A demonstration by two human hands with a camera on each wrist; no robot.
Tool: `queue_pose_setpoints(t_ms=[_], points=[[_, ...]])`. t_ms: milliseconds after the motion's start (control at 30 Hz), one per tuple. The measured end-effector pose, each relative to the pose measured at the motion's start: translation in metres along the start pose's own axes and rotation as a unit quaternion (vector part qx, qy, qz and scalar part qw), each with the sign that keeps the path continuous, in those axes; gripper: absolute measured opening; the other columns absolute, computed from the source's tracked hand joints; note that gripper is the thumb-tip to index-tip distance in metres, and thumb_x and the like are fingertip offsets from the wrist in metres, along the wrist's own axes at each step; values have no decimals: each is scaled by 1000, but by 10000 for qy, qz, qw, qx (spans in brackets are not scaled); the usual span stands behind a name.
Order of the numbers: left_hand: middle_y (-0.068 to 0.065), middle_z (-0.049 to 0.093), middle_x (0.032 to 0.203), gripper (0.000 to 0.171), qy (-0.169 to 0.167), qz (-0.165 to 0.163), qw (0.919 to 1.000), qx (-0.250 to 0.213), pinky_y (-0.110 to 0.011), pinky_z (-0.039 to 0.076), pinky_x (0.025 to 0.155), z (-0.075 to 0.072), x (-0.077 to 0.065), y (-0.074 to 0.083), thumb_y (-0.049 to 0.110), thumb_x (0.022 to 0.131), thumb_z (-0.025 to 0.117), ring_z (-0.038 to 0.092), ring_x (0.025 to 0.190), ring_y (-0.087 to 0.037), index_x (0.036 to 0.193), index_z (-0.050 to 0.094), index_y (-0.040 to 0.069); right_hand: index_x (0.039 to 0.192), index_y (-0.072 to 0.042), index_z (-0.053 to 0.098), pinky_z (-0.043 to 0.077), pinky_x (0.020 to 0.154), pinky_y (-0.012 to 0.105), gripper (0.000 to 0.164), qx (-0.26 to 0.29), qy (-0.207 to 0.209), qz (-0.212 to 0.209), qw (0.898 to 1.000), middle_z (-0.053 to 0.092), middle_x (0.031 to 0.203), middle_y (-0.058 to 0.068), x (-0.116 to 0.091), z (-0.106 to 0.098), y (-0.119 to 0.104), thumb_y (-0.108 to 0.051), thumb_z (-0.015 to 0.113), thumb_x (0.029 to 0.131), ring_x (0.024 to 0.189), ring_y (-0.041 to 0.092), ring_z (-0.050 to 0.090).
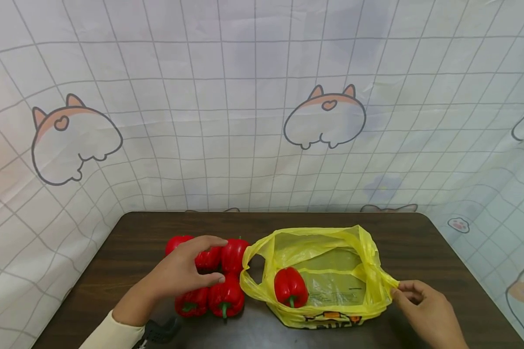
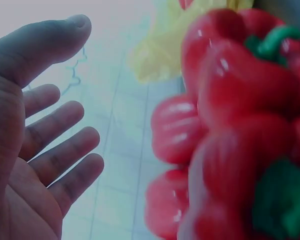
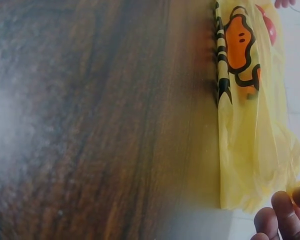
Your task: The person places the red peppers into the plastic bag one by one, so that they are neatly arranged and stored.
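Observation:
A yellow plastic bag [image 1: 284,317] lies with its mouth spread wide, and one red bell pepper [image 1: 290,286] rests inside at its left. My right hand [image 1: 430,310] pinches the bag's right handle between thumb and fingers; the right wrist view shows the same pinch at its lower right corner. Over a cluster of several red bell peppers [image 1: 227,295] left of the bag hovers my left hand [image 1: 181,269], thumb and fingers apart. In the left wrist view nothing lies between those fingers [image 2: 65,125], and the peppers sit beside them. The left hand partly hides some peppers.
The dark wooden table [image 1: 148,228] carries everything. A black object [image 1: 161,332] lies near the left forearm at the front edge. Behind and at the sides hangs a white grid-patterned cloth [image 1: 227,121] with cartoon dogs.

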State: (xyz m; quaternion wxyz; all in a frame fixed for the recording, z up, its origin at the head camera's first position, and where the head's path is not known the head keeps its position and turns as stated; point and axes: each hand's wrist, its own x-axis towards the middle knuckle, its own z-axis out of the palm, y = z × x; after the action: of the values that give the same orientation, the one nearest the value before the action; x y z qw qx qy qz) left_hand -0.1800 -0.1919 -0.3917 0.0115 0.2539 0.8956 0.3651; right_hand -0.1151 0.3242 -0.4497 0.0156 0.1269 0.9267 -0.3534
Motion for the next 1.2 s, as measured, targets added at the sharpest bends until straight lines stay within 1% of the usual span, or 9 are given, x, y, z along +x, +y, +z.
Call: queue_pose_setpoints(t_ms=[133,367,433,567,667,733,1000,1067,1200], points=[[7,58,139,68,142,-93,9998,-38,-56,52,96,-8,-7,-12,40,79,90,56,126,-31,138,60,27,123,3,65,55,67,40,60,20,-34,55,10000,74,98,2,0,-1,0,-52,62,99,82,19,67],[2,61,135,65,494,-367,9981,-90,-55,55,89,-21,-22,-33,37,80,89,58,119,-34,137,62,18,124,2,64,54,66,38,62,38,-45,85,9999,74,99,2,-1,-3,-1,-55,62,98,81,17,66],[2,63,134,64,583,-412,9974,-81,-52,56,86,-25,-26,-38,38,81,89,58,117,-33,136,62,18,124,1,65,54,66,38,62,21,-37,81,10000,74,99,2,-1,-3,-1,-55,62,98,81,17,66],[-2,64,133,64,668,-573,9959,-228,-39,59,75,-34,-33,-47,37,82,88,58,114,-35,136,62,16,124,2,65,54,66,38,62,-15,-13,66,10000,74,99,2,-2,-4,-1,-54,62,98,81,18,66],[-6,65,131,64,747,-708,9944,-228,-32,58,71,-40,-37,-53,37,82,88,61,112,-35,136,62,15,124,2,65,54,67,40,62,-9,-12,83,10000,74,99,3,-3,-4,0,-55,63,98,83,19,67],[-8,65,130,64,806,-777,9936,-179,-31,58,70,-44,-38,-58,36,82,88,62,112,-35,137,62,15,124,2,64,55,68,42,63,4,-26,111,9999,74,99,3,-3,-4,1,-56,63,97,84,21,67],[-11,62,136,67,880,-984,9912,-91,-34,58,75,-53,-43,-73,35,83,87,60,116,-40,139,60,12,124,1,65,55,69,42,64,2,-26,73,10000,74,100,4,-3,-4,1,-56,63,97,85,22,68],[-12,62,136,68,908,-1001,9908,-27,-38,58,76,-54,-44,-76,35,83,87,60,116,-40,140,59,11,124,1,65,54,68,41,62,-8,-17,81,10000,74,100,3,-3,-4,0,-55,63,97,84,21,68],[-12,61,138,71,934,-967,9908,156,-50,56,84,-54,-44,-83,32,82,88,59,117,-40,142,57,10,123,1,65,54,67,40,60,-35,0,109,9999,74,99,3,-3,-4,0,-54,63,98,84,21,68]])
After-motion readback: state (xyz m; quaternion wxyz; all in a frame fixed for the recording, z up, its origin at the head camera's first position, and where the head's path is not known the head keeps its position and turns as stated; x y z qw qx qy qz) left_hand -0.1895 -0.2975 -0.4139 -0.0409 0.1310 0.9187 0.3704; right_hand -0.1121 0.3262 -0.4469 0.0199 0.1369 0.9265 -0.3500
